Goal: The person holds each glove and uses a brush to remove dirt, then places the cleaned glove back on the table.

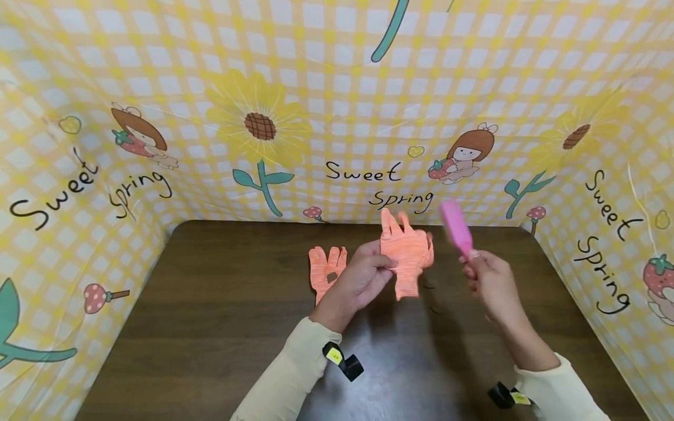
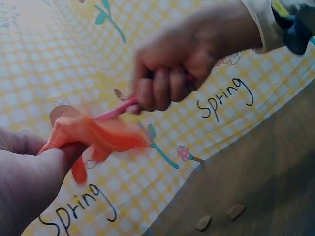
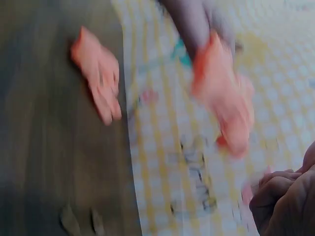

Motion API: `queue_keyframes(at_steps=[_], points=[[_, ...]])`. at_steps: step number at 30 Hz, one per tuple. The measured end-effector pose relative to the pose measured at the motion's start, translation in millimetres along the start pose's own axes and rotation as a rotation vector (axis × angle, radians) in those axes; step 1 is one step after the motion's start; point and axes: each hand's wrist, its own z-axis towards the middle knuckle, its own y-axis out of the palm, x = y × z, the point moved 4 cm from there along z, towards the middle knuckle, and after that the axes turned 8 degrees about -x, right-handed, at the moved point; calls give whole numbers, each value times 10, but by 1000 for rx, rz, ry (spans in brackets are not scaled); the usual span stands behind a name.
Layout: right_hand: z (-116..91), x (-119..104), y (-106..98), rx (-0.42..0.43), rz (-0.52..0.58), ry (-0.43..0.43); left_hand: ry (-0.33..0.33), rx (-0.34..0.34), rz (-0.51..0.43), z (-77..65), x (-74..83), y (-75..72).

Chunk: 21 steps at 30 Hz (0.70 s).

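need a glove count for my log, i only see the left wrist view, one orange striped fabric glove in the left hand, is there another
Observer: Yes, the head view shows a second orange striped fabric glove lying on the dark brown wooden table, left of the left hand.

Operator: any marks on that one

Observer: A small dark patch shows below its fingers; I can't tell whether it is a mark or a hole.

Operator: the long pink tool in the right hand overlaps the held glove in my view, touching or not

Observer: Apart: the head view shows a gap between them.
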Motion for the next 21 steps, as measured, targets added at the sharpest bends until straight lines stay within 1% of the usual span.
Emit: queue_keyframes(at_steps=[2, 3, 5, 7, 10, 12, 13, 15, 17, 21], points=[[5, 23, -104, 27, 64, -18, 17, 4, 19, -10, 23, -22], [-5, 29, -131, 24, 98, -25, 21, 14, 18, -13, 32, -36], [-44, 33, -106, -25, 150, -29, 32, 22, 11, -16, 45, -55], [-96, 18, 8, -101, 142, -35, 38, 19, -3, -11, 45, -58], [-170, -4, 252, -222, 85, -19, 37, -3, -25, 11, 22, -35], [-195, -1, 378, -272, 35, -5, 32, -9, -22, 22, 4, -11], [-199, 5, 419, -279, 18, 5, 33, -8, -21, 27, -4, -3], [-191, 26, 445, -263, -13, 24, 30, 1, -19, 32, -19, 7], [-171, 45, 416, -224, -40, 34, 19, 17, -11, 27, -32, 8], [-114, 65, 303, -153, -59, 40, -8, 33, -24, 32, -65, -1]])
